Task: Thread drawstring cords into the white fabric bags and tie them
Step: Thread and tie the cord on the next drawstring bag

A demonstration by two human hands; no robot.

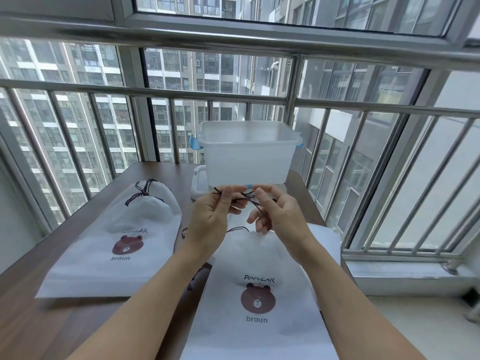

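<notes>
Table (78, 328) of dark wood grain, set against a railed window (78, 141); we work across it from the left.

Far left we see a tied bag (114, 240), white, flat on the table, its mouth gathered and pointing away from us. A dark cord (141, 194) is knotted around that gathered neck, loose ends trailing over the fabric. A brown bear print with "broun" faces up.

Just right of that bag we note a short cord end (184, 233) lying on the table, beside our left wrist.

Left hand (218, 216) is raised above the table, palm turned toward us, thumb and forefinger pinching the cord (249, 198) near its left end. The other fingers curl loosely behind.

The cord runs between both hands in a tangle of loops; we cannot tell whether a knot is formed. It drops from the hands toward the bag below.

Right hand (275, 211) is level with the left and just beside it, thumb and forefinger pinching the same cord, lower fingers half curled with strands passing among them.

Beneath the hands lies the near bag (259, 320), white, same bear print, its top edge bunched under the right hand. More white fabric (324, 242) shows beneath it at right.

Behind the hands stands a clear bin (246, 152) with blue clips, resting on its lid (198, 183).
</notes>
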